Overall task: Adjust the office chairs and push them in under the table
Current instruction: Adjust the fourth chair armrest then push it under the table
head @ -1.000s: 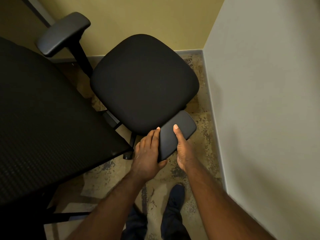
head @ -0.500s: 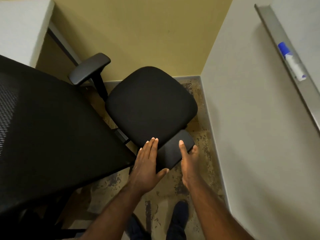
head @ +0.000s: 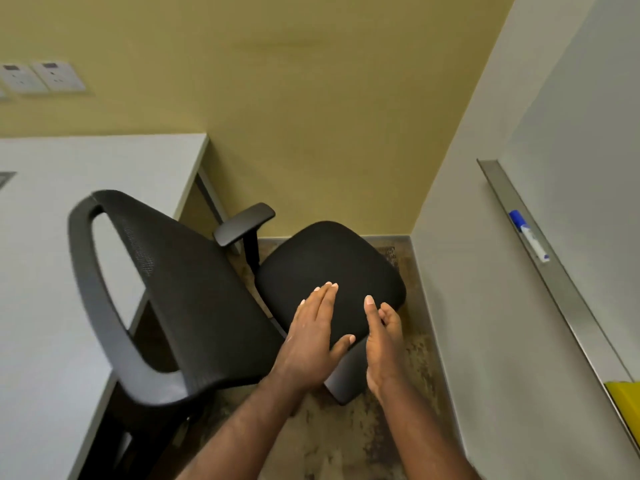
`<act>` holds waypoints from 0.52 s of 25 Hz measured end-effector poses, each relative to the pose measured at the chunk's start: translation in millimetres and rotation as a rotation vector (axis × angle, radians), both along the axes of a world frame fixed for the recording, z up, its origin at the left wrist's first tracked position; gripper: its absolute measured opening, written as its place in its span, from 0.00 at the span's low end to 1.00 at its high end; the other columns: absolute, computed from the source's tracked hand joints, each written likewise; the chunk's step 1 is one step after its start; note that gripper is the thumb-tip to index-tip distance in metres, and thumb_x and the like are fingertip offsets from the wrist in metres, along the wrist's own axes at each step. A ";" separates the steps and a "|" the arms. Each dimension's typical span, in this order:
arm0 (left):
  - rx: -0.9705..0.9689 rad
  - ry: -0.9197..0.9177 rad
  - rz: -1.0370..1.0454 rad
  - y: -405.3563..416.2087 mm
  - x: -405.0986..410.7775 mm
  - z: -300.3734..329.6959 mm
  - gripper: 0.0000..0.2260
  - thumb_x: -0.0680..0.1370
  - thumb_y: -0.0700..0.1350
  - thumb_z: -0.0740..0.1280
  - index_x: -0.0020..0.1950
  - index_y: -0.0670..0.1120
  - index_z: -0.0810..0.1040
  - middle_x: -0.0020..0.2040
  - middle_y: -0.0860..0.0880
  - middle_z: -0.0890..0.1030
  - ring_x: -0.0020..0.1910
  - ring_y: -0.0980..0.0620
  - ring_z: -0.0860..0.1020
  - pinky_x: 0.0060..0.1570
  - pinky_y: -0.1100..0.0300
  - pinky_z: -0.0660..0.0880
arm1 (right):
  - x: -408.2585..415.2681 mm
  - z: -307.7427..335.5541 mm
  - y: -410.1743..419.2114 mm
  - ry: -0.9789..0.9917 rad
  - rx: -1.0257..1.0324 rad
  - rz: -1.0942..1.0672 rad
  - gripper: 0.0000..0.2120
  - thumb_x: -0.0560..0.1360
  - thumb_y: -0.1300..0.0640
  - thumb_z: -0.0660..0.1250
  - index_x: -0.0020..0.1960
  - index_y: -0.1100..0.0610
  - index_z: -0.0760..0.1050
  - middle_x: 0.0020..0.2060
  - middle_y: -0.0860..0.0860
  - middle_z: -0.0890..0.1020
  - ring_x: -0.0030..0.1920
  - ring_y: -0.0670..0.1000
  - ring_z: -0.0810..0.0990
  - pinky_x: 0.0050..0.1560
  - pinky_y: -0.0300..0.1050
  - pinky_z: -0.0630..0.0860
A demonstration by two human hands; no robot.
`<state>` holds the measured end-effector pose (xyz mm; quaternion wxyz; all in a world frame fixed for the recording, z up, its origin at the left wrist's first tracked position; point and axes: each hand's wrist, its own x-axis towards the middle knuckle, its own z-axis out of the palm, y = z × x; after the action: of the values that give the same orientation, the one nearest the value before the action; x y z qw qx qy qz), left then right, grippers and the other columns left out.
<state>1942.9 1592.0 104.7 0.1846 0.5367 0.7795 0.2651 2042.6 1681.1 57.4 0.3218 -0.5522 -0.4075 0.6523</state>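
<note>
A black office chair stands beside the white table (head: 86,188), its seat (head: 332,258) toward the yellow wall and its mesh backrest (head: 194,299) at the left, over the table's edge. The near armrest (head: 346,379) lies between my hands, mostly hidden by them. The far armrest (head: 246,221) rises by the table corner. My left hand (head: 311,337) hovers flat above the near armrest and seat edge, fingers straight and together. My right hand (head: 382,337) is just right of it, fingers loosely apart, holding nothing.
A grey wall (head: 485,306) closes the right side, carrying a whiteboard with a metal ledge (head: 554,285), a blue-capped marker (head: 528,235) and a yellow object (head: 627,400). Wall sockets (head: 41,76) sit at upper left. Mottled carpet (head: 346,441) lies below.
Both hands have let go of the near armrest and lifted off it. The view has risen and pulled back, so the table top and whole backrest now show.
</note>
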 end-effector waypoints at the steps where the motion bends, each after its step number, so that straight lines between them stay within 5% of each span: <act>1: 0.022 0.001 0.002 -2.0 -4.9 14.9 0.37 0.78 0.53 0.66 0.80 0.50 0.47 0.79 0.55 0.51 0.75 0.63 0.42 0.76 0.58 0.45 | -7.8 14.7 -5.5 0.010 0.024 0.020 0.33 0.75 0.41 0.68 0.75 0.53 0.63 0.71 0.50 0.70 0.70 0.49 0.69 0.61 0.42 0.68; 10: 0.114 0.058 0.064 -37.5 -97.9 122.5 0.31 0.77 0.41 0.67 0.78 0.49 0.58 0.78 0.49 0.60 0.76 0.52 0.57 0.74 0.57 0.54 | -90.9 109.6 -60.1 0.114 0.136 0.174 0.24 0.76 0.45 0.69 0.69 0.54 0.71 0.59 0.46 0.78 0.54 0.39 0.76 0.43 0.29 0.72; 13: 0.126 0.080 0.108 -59.7 -134.9 136.0 0.28 0.77 0.40 0.67 0.76 0.49 0.63 0.76 0.49 0.63 0.75 0.51 0.60 0.73 0.54 0.57 | -117.1 124.7 -81.3 0.130 0.168 0.215 0.23 0.76 0.47 0.70 0.68 0.54 0.72 0.56 0.46 0.79 0.56 0.43 0.78 0.45 0.31 0.74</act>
<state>1808.0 1532.3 240.7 0.1046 0.5144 0.7959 0.3018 1925.5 1599.8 182.1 0.3207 -0.4332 -0.4958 0.6810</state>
